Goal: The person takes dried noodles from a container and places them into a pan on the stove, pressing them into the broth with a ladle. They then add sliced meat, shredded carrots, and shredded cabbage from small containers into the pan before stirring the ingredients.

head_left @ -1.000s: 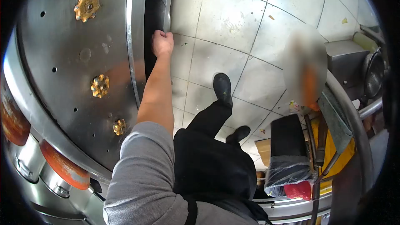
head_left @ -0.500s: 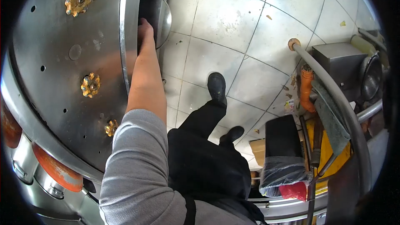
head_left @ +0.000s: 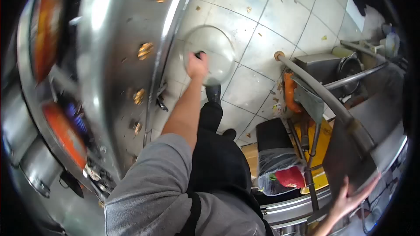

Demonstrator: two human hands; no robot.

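My left hand (head_left: 197, 65) is closed around the dark knob of a round, clear glass lid (head_left: 216, 46). The lid hangs above the tiled floor, just right of the steel stove front (head_left: 127, 22), and one shoe shows partly through it. At the lower right, my right hand (head_left: 348, 202) has its fingers spread. It is beside the edge of a grey metal panel (head_left: 350, 166); whether it touches the panel I cannot tell.
Rusty valve knobs (head_left: 145, 51) stick out from the stove front. To the right, a bent metal pipe rail (head_left: 319, 87) runs past an orange hose (head_left: 291, 91) and a black bin-like object (head_left: 273, 133). Scraps litter the tiled floor (head_left: 280, 13).
My left hand has come out from under the stove front with the glass lid, which was partly hidden there before. My right hand has come into view. The whole view has shifted.
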